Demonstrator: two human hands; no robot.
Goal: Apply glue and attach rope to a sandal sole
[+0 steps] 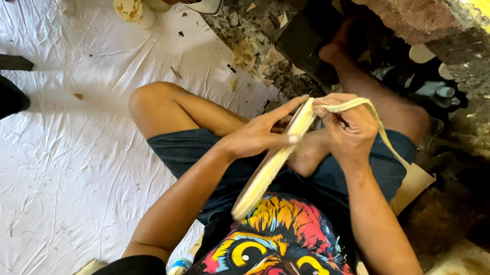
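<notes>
A white plastic sheet point(57, 143) is spread over the floor at the left, with a round lidded container point(129, 6) lying near its upper edge. Toward the centre, a long flat pale-yellow piece point(271, 164) is held edge-on above the lap, running from near the chest up to the fingertips. The left hand point(259, 134) is laid along its left face, fingers extended and pressed against the upper end, thumb set on the near edge. The right hand point(350, 130) is closed on the upper end from the other side and pinches a pale woven strap point(366, 108), which arches over the knuckles and hangs down past the right thigh. The step in hand is judged to be the fixing or pressing of the strap onto the top edge of the piece. The next move is judged to call for a steady left-hand brace while the strap is drawn taut and aligned along the edge. Scraps litter the dark floor point(262, 48) beyond the knees.
</notes>
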